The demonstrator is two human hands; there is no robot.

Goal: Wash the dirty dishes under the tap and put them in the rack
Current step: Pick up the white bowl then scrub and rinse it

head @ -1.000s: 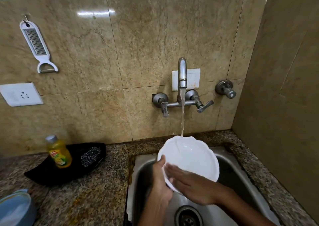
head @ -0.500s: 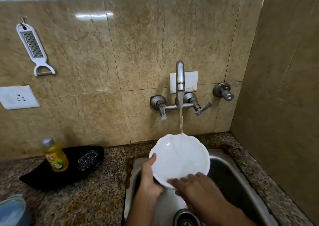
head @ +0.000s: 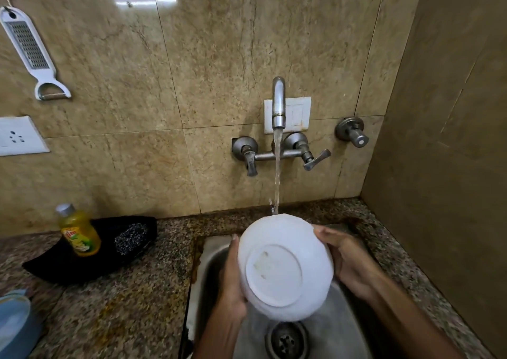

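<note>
- Head view: I have the white bowl [head: 285,268] over the sink [head: 208,251], base turned toward me, its far rim under the stream from the tap [head: 278,103].
- My left hand [head: 233,284] clasps its left side and my right hand [head: 348,262] its right, so it sits between them, equally near both.
- It looks smooth, glossy and rounded, with a flat circular foot carrying faint marks.
- Beside it lies the speckled granite desk [head: 123,303]; no rack shows.
</note>
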